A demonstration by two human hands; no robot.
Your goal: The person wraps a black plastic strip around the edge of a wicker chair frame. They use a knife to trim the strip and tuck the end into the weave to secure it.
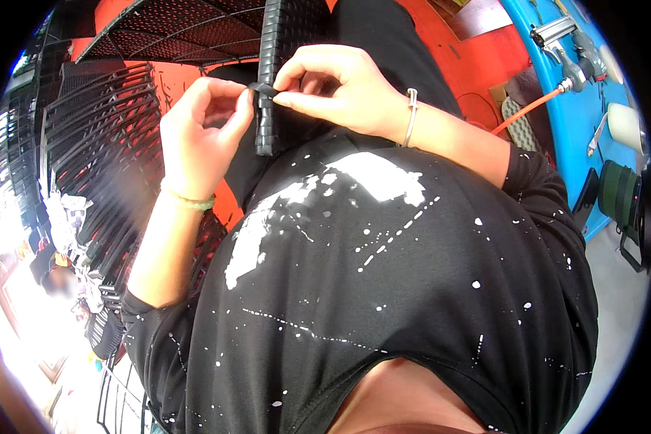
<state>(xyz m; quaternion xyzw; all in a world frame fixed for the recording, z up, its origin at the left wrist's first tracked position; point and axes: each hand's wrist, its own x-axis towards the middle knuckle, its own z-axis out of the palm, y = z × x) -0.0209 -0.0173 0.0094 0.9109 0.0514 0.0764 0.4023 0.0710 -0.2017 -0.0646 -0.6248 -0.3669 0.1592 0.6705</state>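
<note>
both hands meet at a black wrapped bar [267,79] of a woven chair frame [181,29], held over the lap. the left hand [199,134] and right hand [333,87] pinch a black strip [262,89], seemingly its loose end, fingers clenched on it. a blue tabletop [564,108] lies at right.

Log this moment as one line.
left hand: pinching black strip | right hand: pinching same strip | strip: wrapped on black bar | nearby: woven frames
</note>
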